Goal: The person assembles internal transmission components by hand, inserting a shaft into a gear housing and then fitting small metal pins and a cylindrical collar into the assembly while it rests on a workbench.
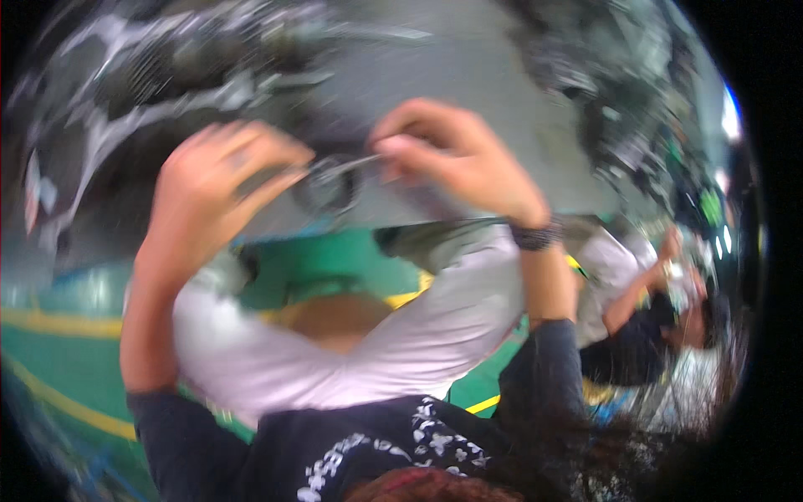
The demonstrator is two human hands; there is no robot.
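My left hand (213, 171) has its thumb and fingertips pinched together at the near end of a thin, pale, wire-like piece (355, 164). From the other side, my right hand (460, 155) grips that piece between thumb and curled fingers. The piece spans the short gap between my hands, above the grey table. Just below it shows a dark loop (339, 197), blurred; whether it is joined to the pale piece I cannot tell. Motion blur hides the fine detail at my fingertips.
Dark ribbed tubes and cable-like parts (176, 71) heap at the left of the grey table (435, 67). Another dark tangle of parts (615, 109) lies to the right. A co-worker (640, 326) sits at my right. Yellow lines (71, 325) cross the green floor.
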